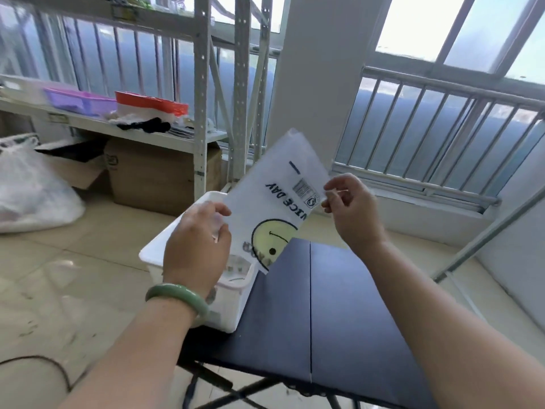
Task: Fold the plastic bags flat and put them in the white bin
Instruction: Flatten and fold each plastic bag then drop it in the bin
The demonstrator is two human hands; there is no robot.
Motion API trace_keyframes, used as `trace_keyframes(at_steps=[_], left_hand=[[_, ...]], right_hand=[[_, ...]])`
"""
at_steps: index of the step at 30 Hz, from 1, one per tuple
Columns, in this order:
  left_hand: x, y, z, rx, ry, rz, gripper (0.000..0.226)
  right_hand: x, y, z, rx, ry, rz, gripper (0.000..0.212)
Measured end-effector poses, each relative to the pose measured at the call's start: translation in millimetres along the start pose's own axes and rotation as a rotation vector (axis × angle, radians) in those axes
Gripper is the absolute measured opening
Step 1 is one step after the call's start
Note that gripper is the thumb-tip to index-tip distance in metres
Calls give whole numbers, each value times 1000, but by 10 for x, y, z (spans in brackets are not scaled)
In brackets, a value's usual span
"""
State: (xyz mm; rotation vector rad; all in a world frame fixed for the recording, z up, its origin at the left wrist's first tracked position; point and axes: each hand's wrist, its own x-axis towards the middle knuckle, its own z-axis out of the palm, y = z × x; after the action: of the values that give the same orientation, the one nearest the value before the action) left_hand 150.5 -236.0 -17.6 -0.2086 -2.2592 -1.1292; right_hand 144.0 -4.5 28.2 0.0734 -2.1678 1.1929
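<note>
A flat white plastic bag with a yellow smiley face and black lettering hangs in the air, tilted, above the table's far left corner. My left hand, with a green bangle on the wrist, grips its lower left edge. My right hand pinches its right edge. Below my left hand stands the white bin at the left edge of the dark table; something pale lies inside it, mostly hidden by my hand.
A metal shelf rack holds purple and orange trays at the back left, with cardboard boxes beneath. A full white sack lies on the tiled floor at left. A pillar and window railing stand behind the table.
</note>
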Motion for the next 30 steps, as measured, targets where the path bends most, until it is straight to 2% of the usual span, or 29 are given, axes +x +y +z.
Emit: trace_keyframes(at_steps=[3, 7, 9, 11, 14, 17, 20, 26, 30], left_hand=[[26, -115, -85, 53, 47, -3, 18], [79, -251, -168, 173, 64, -33, 18], [94, -294, -187, 271, -13, -80, 21], [99, -284, -183, 396, -178, -175, 23], [107, -224, -126, 583, -375, -238, 29], [126, -180, -85, 694, -504, -221, 38], [135, -167, -49, 763, -609, -171, 35], [158, -181, -24, 795, -657, -210, 33], [160, -219, -15, 776, -605, -284, 40]], right_hand=[[128, -34, 279, -108, -42, -98, 26], [256, -73, 590, -134, 4, -144, 20], [295, -82, 729, -217, -17, -185, 20], [299, -57, 873, -377, -108, -208, 22], [298, 9, 1067, -565, -323, -84, 28], [290, 64, 1227, -716, -509, 78, 41], [260, 95, 1344, -867, -633, 123, 40], [235, 141, 1411, -1010, -712, 118, 34], [219, 146, 1430, -1024, -758, 116, 33]])
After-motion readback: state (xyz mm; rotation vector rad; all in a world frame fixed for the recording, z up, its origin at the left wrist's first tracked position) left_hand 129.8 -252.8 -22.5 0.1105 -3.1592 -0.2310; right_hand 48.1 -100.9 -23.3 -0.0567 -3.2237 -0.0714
